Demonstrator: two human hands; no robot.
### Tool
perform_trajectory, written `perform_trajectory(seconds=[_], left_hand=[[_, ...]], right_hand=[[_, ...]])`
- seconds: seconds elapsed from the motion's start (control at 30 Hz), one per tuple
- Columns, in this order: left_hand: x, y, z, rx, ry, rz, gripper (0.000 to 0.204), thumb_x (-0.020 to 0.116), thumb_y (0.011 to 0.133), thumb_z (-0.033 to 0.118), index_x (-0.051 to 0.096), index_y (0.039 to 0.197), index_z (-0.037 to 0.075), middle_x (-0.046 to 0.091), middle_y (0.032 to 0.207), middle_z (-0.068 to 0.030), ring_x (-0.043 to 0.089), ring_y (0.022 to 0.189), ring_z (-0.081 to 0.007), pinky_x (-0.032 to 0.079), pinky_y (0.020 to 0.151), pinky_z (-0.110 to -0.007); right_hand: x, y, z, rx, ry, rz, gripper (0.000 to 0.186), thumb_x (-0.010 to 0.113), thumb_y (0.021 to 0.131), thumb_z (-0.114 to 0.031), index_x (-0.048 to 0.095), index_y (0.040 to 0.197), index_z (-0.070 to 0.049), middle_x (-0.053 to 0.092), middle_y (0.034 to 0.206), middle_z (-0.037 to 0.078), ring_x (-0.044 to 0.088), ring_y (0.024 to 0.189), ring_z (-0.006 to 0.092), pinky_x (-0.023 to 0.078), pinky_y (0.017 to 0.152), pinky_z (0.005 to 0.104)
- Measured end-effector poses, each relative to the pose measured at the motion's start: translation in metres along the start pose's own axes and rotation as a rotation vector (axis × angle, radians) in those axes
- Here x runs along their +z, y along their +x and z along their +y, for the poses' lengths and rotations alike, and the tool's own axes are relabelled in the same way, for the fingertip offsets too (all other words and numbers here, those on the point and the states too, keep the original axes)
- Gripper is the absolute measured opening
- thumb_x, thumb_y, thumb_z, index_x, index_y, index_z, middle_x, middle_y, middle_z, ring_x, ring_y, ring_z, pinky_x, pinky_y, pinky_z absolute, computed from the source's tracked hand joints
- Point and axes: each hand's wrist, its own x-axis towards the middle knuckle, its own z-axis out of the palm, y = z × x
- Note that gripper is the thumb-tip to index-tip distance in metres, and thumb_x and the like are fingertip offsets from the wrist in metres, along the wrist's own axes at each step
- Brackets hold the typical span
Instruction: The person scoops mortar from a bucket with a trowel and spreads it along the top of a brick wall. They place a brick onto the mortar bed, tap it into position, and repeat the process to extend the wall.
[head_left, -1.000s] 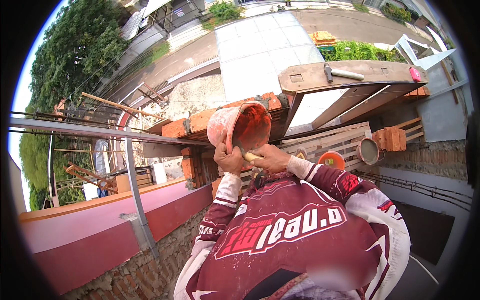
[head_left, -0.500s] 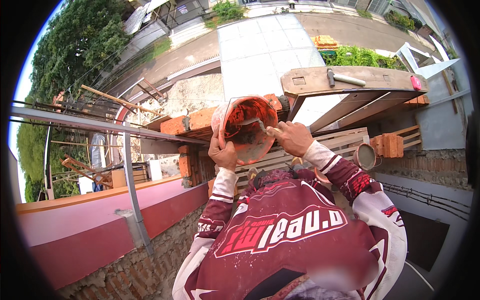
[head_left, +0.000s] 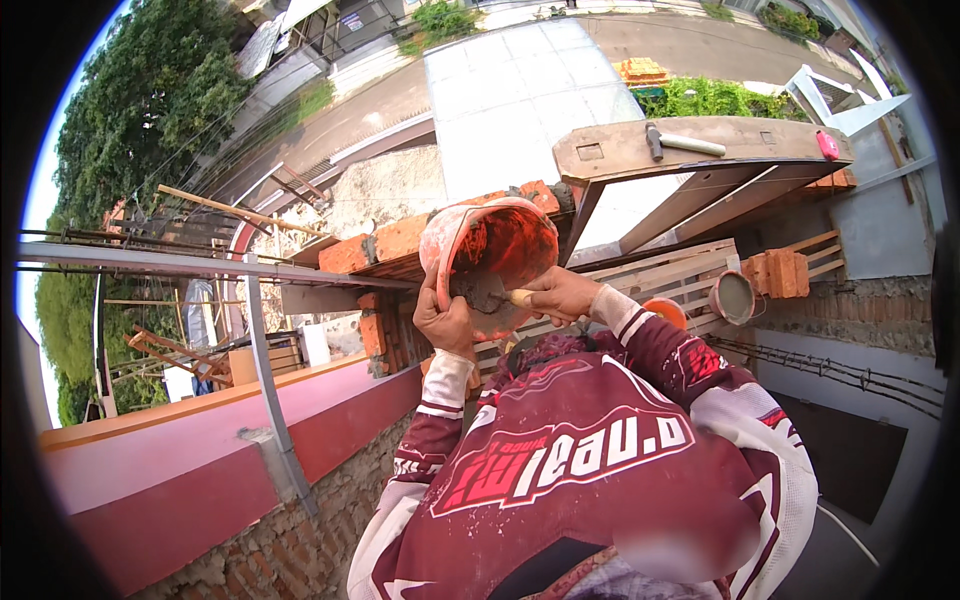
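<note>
An orange mortar-smeared bucket (head_left: 528, 238) is tilted in front of me, its mouth toward me. My left hand (head_left: 443, 318) grips the bucket's rim on the near left side, fingers wrapped over the edge. In my right hand (head_left: 563, 297) is a trowel (head_left: 521, 298), held by its wooden handle. Its blade lies inside the bucket among grey mortar at the lower wall, so the blade's outline is hard to make out. Just beyond the bucket runs a row of orange bricks (head_left: 400, 238) with mortar in the joints.
A hammer (head_left: 690, 145) and a small pink-red object (head_left: 827, 145) lie on a wooden plank (head_left: 610, 150) at the right. Beneath are wooden slats (head_left: 690, 268), a small bucket of mortar (head_left: 733, 298) and stacked bricks (head_left: 775, 272). A metal rail (head_left: 150, 255) crosses at left.
The trowel has come down from the bucket's upper inside to its lower wall, and grey mortar now shows around the blade. My right hand has moved down and slightly left.
</note>
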Motion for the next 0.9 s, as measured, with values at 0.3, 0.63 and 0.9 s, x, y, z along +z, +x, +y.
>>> perform_trajectory(seconds=[0.3,0.63,0.9], left_hand=[[-0.003,0.006,0.004,-0.115,-0.093,0.147,0.011,0.051,0.072,-0.013,0.058,0.078,-0.007,0.067,0.126,-0.0154,0.041,0.065,-0.0006,0.034,0.058,-0.018],[0.011,0.013,0.003,-0.016,0.023,0.053,0.016,0.053,0.072,-0.012,0.042,0.067,-0.001,0.065,0.132,-0.0188,0.058,0.074,-0.0086,0.043,0.063,-0.021],[0.014,0.007,0.011,0.156,0.089,-0.021,0.023,0.053,0.072,-0.012,0.035,0.066,0.001,0.066,0.128,-0.0237,0.059,0.126,-0.0286,0.046,0.095,-0.031]], right_hand=[[-0.024,-0.037,-0.024,-0.36,-0.275,0.18,0.04,0.061,0.095,-0.022,0.065,0.132,-0.007,0.073,0.09,0.013,0.064,0.064,0.0153,0.055,0.062,0.0297],[-0.003,-0.046,-0.042,-0.477,-1.336,0.659,0.034,0.058,0.089,-0.017,0.062,0.122,-0.01,0.067,0.095,0.009,0.069,0.09,0.0267,0.054,0.074,0.041],[-0.001,-0.018,-0.045,-0.152,-1.11,0.547,0.025,0.059,0.087,-0.024,0.069,0.085,-0.002,0.071,0.085,0.022,0.073,0.084,0.0365,0.058,0.072,0.0471]])
